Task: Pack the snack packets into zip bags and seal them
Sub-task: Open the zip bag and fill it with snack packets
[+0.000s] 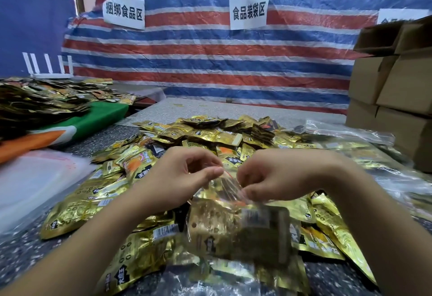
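Far left of the zip bag (236, 223): a stack of clear flat bags (35, 179) on the speckled tabletop (21, 246), a second heap of packets (42, 99) behind it on green and orange cloth. Nearer the zip bag, loose gold snack packets (205, 132) spread in a wide pile, reaching under and around it. Just left of the bag's mouth, left hand (180, 174), fingers curled, thumb and forefinger pinching the clear top edge. The zip bag itself held up just above the pile, tilted, blurred, gold packets already inside. Just right of the mouth, right hand (275, 174), fingers likewise curled and nipping the same top strip. Further right of the bag, more clear plastic bags (350, 132), then stacked cardboard boxes (392, 90). Step in hand, by the look of it: sealing, not filling. Whether the zip is partly closed: cannot tell through the blur. Next move likely calls for lining up both lips of the strip, then pressing along from one end to the other.
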`<state>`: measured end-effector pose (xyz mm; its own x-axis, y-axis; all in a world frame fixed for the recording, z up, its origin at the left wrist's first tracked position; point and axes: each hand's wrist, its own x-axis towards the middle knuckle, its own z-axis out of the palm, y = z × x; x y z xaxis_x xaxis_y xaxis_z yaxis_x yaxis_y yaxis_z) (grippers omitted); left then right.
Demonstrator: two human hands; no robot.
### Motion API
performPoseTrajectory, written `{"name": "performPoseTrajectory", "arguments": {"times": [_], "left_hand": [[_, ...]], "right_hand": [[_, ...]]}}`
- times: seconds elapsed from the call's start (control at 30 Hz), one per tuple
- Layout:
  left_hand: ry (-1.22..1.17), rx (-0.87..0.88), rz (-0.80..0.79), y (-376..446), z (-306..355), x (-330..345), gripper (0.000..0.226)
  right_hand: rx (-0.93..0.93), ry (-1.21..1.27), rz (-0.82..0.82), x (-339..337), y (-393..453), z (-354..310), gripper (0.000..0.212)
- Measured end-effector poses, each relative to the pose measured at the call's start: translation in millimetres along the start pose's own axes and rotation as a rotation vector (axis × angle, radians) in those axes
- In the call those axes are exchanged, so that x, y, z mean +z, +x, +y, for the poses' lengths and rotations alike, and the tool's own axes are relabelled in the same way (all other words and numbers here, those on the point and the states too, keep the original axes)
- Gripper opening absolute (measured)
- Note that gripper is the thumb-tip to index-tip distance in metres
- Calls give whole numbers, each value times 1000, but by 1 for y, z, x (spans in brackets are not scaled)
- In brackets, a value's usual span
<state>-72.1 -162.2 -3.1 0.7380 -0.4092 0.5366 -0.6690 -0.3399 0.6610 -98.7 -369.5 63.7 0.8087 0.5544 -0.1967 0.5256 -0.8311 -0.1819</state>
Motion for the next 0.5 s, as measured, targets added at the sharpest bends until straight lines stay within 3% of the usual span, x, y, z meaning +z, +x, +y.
{"name": "performPoseTrajectory", "arguments": {"times": [0.1, 0.23, 0.3, 0.4, 0.5], "left_hand": [[-36, 16, 66, 0, 2, -1, 5], [-185, 20, 177, 1, 7, -4, 17], [-287, 15, 226, 2, 9, -5, 16], [-414, 5, 251, 2, 11, -10, 11], [-441, 4, 241, 1, 10, -13, 11]], "right_hand": [[8, 25, 57, -1, -1, 1, 29], [-10, 351, 91, -8, -8, -5, 66], [-76, 360, 129, -13, -15, -7, 55], [-195, 281, 277, -16, -22, -7, 17], [-235, 356, 396, -18, -24, -8, 14]]}}
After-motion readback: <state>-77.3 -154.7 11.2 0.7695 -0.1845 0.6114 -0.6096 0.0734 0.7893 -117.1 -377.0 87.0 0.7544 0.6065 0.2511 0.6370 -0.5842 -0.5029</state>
